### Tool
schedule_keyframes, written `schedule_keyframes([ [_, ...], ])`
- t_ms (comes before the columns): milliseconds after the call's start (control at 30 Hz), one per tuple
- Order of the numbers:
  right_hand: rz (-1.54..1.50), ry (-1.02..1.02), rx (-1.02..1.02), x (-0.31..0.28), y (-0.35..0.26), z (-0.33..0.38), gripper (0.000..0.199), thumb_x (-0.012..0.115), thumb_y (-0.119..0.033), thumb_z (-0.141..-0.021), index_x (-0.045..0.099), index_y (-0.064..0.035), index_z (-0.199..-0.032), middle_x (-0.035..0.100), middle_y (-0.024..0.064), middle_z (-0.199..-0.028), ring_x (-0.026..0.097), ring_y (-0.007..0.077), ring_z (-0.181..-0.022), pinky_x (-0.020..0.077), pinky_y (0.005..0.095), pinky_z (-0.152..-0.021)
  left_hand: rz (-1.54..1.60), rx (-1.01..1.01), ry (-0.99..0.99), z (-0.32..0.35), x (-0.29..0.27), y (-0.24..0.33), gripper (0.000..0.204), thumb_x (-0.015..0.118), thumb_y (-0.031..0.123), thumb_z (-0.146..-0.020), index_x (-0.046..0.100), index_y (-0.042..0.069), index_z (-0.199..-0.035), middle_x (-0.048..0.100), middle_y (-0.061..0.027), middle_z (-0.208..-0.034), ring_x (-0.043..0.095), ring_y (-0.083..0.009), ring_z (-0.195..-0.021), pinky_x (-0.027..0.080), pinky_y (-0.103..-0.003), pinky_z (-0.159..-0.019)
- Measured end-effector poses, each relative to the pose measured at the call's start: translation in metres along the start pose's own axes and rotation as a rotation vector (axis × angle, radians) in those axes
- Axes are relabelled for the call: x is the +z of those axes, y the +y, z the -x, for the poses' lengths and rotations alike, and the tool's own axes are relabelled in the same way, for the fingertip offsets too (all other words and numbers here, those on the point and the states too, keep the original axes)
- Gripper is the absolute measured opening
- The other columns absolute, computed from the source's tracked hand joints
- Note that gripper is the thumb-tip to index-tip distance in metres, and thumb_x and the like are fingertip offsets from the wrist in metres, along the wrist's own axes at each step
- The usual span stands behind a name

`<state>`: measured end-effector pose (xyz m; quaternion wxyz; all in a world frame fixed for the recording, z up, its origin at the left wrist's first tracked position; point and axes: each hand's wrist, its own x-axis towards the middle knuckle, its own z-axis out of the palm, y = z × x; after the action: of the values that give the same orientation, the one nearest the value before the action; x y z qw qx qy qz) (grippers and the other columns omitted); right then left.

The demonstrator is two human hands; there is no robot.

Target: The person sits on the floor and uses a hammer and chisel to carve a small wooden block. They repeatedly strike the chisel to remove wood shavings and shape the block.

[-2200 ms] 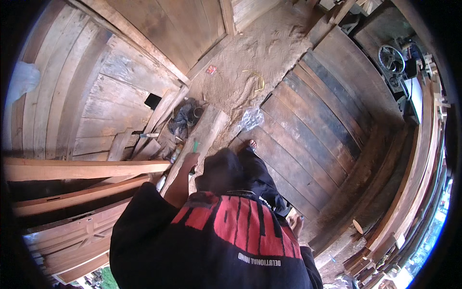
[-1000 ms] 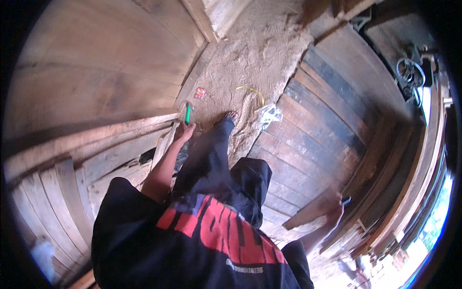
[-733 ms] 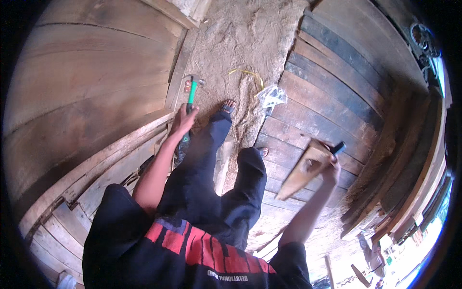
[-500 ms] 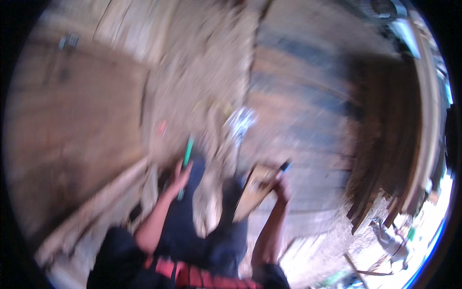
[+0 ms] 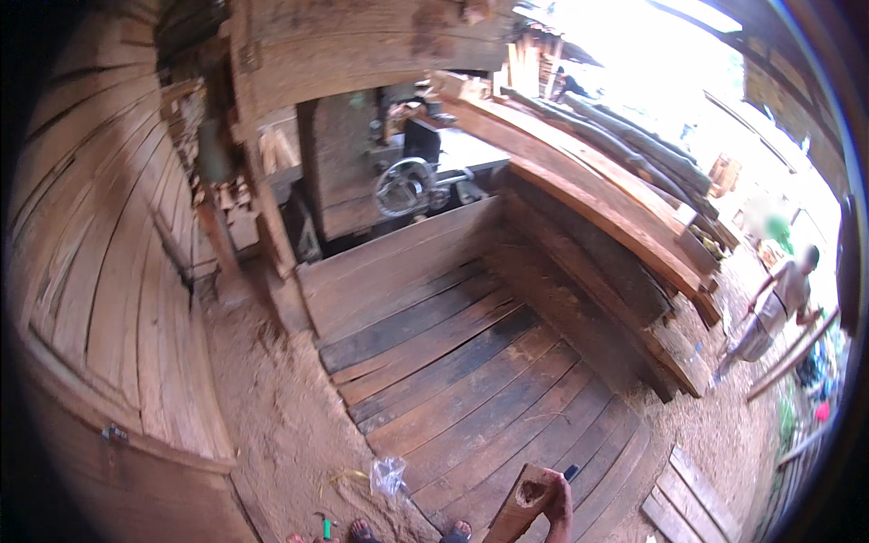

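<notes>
At the bottom edge, my right hand (image 5: 561,511) is closed round the side of a wooden block (image 5: 514,511). The block is pale brown and tilted, with a rough dark hollow in its upper face. A short dark stub (image 5: 570,471) sticks out beside the fingers; its kind is not clear. My left hand is outside the picture. The top of a green rod-like thing (image 5: 327,528) shows at the lower edge, left of my sandalled feet (image 5: 362,528). Whether a hand holds its lower part is hidden.
Dark floor planks (image 5: 471,398) lie ahead, with a crumpled clear plastic bag (image 5: 387,476) at their near left edge. Stacked timber (image 5: 625,244) stands right. Farther off is a machine with a handwheel (image 5: 405,187). A person (image 5: 780,303) walks at far right. Plank walls (image 5: 109,271) stand left.
The view has swung upward, bringing in the machine, timber and person. My hands have dropped lower in the picture; the left one has left it. The block stays in my right hand.
</notes>
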<state>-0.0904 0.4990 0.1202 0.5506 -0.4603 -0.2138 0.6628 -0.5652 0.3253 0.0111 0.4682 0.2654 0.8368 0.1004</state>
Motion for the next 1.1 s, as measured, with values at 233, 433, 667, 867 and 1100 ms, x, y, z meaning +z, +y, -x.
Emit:
schedule_keyframes([
  [233,0.098,0.056,0.027,-0.023,0.049,-0.010,0.054,0.068,-0.037,-0.087,0.057,0.0007,-0.124,0.065,0.0088,-0.100,0.063,0.0174,-0.088,0.0517,0.0316,-0.079,0.048,0.096,-0.052,-0.059,0.018,0.068,0.043,0.059,0.039,-0.089,0.054,0.002,-0.110,0.061,-0.0152,-0.087,0.062,-0.0290,-0.074,0.050,-0.042,-0.064],
  [433,0.460,0.037,0.159,-0.016,0.133,-0.037,0.050,0.070,-0.038,-0.086,0.061,-0.0046,-0.122,0.065,0.0034,-0.101,0.060,0.0113,-0.086,0.0506,0.0274,-0.066,0.152,0.096,-0.051,-0.110,0.057,0.050,0.037,0.062,0.036,-0.087,0.056,0.003,-0.103,0.060,-0.0131,-0.078,0.062,-0.0253,-0.068,0.050,-0.040,-0.060],
  [667,0.585,-0.078,0.192,-0.053,0.292,-0.094,0.046,0.070,-0.039,-0.085,0.065,-0.0104,-0.120,0.059,-0.0035,-0.083,0.047,0.0082,-0.070,0.0381,0.0238,-0.060,0.208,0.187,0.121,-0.222,0.169,-0.035,0.031,0.063,0.031,-0.086,0.059,0.000,-0.088,0.060,-0.0139,-0.068,0.062,-0.0278,-0.066,0.049,-0.042,-0.060],
  [867,0.476,-0.178,0.335,-0.083,0.459,-0.147,0.045,0.071,-0.041,-0.084,0.066,-0.0128,-0.119,0.062,-0.0044,-0.091,0.052,0.0060,-0.077,0.0372,0.0222,-0.059,0.291,0.205,-0.025,-0.344,0.194,-0.068,0.032,0.062,0.034,-0.091,0.054,0.004,-0.085,0.056,-0.0044,-0.068,0.055,-0.0142,-0.054,0.045,-0.031,-0.047],
  [1100,0.554,-0.280,0.528,-0.170,0.625,-0.173,0.048,0.074,-0.041,-0.082,0.066,-0.0112,-0.118,0.063,-0.0035,-0.091,0.052,0.0057,-0.074,0.0395,0.0211,-0.063,0.213,0.209,-0.237,-0.377,0.189,-0.047,0.026,0.060,0.031,-0.094,0.053,0.006,-0.091,0.050,0.0014,-0.068,0.048,-0.0076,-0.054,0.042,-0.025,-0.046],
])
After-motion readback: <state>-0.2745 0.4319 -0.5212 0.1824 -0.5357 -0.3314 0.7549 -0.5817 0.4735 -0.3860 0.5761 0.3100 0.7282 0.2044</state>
